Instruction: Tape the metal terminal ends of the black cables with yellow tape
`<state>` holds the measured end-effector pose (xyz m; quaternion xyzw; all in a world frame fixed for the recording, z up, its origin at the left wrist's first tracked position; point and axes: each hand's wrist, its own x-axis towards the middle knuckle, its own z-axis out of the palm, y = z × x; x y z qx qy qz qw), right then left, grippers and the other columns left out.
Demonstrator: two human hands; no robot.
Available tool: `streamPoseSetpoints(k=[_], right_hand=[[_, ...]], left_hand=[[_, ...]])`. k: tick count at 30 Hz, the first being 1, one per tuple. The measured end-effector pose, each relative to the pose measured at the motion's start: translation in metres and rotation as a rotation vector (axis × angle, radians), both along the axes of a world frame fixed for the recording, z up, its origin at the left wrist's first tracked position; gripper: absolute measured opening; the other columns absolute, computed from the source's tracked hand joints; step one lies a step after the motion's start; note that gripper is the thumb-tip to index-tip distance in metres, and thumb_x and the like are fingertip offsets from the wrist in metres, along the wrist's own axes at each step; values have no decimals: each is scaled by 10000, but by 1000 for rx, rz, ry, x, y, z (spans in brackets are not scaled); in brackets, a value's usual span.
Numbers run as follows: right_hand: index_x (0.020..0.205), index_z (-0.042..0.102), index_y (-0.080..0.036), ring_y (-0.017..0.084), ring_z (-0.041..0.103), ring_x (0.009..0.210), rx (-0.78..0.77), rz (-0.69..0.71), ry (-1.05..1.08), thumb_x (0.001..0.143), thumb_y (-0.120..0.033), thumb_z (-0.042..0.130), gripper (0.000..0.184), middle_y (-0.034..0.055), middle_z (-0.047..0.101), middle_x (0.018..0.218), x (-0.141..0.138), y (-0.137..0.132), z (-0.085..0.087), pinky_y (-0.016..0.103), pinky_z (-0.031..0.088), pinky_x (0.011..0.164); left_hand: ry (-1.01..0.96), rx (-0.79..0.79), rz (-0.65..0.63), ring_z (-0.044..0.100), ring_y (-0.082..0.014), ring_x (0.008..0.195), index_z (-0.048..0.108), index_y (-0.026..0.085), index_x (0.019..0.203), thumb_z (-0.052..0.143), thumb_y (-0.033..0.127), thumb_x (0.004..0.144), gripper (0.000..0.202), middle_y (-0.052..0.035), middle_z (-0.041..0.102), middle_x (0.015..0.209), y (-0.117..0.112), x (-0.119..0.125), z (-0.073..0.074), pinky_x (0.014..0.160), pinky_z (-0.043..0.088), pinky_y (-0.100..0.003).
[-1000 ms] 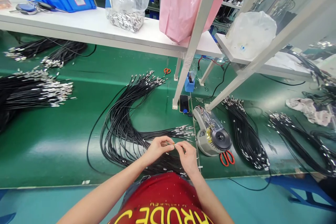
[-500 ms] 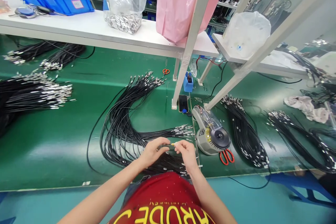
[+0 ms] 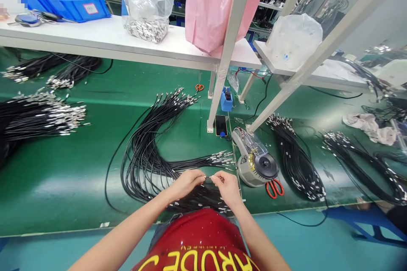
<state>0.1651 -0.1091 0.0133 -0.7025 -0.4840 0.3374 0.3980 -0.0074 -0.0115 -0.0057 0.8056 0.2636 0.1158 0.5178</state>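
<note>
In front of my shirt, my left hand (image 3: 190,181) is closed in a pinch on a thin black cable (image 3: 207,177). My right hand (image 3: 227,185) pinches the same short stretch from the other side, its fingertips covering the cable's end. Under and behind my hands lies a curved bundle of black cables (image 3: 143,148) with silvery metal ends. One set of those ends (image 3: 222,159) points right, just beyond my fingers. Between my forearms, more cables of the bundle run toward my right wrist.
A round tape dispenser (image 3: 254,165) stands right of my hand, with red-handled scissors (image 3: 274,188) beside it. A phone (image 3: 221,125) and a blue holder (image 3: 227,99) sit by the shelf post (image 3: 224,63). Other cable bundles (image 3: 297,156) lie right, and more (image 3: 41,114) left.
My left fingers, apart before, have closed on the cable. The yellow piece seen at my right fingertips is now out of sight. The view has shifted slightly.
</note>
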Motion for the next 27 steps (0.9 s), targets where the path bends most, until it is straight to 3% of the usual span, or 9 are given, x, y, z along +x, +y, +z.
streamPoseSetpoints(k=[4,6,11,18,22,25,27], right_hand=[[743,684,-171,180,646,610,-80,36,239,870,-312,535,241,40,704,675,3,-3,-1,261,479,601],[743,677,-175,172,636,614,-71,72,197,887,-299,518,247,35,695,681,3,-5,3,254,468,605],[663,638,-198,161,578,676,87,127,-157,908,-221,502,282,11,632,672,-3,-7,12,252,410,668],[643,632,-185,136,565,588,-9,112,24,876,-210,511,265,-14,606,603,-8,-3,11,217,392,585],[651,646,-189,143,576,595,-20,91,4,864,-234,513,256,-9,628,612,-5,-3,4,218,397,590],[672,659,-196,157,588,621,-48,-8,-90,849,-252,511,237,3,657,648,3,-11,-12,226,402,610],[645,652,-193,167,582,601,-90,-84,-130,828,-261,505,244,10,654,625,9,-22,-28,234,397,593]], left_hand=[[-1,20,-13,577,-174,756,683,171,778,442,364,974,366,-31,649,763,-2,5,6,725,390,-234],[0,-21,-25,566,-166,739,683,166,792,434,379,977,376,-23,637,750,-4,5,9,708,382,-230],[0,-199,-84,478,-130,633,699,148,820,442,449,963,421,16,566,655,-2,1,9,605,328,-209],[1,-231,-50,423,-113,594,732,115,795,483,499,934,478,20,553,621,-3,-1,7,571,289,-213],[15,-123,-88,469,-123,611,730,131,874,424,499,967,488,21,587,651,-4,1,-5,572,315,-211],[62,122,-129,539,-155,750,715,180,949,375,442,1003,432,-3,656,791,4,-10,-25,710,389,-228],[103,216,-100,532,-188,828,721,185,895,402,428,996,414,-39,660,828,13,-24,-41,807,385,-283]])
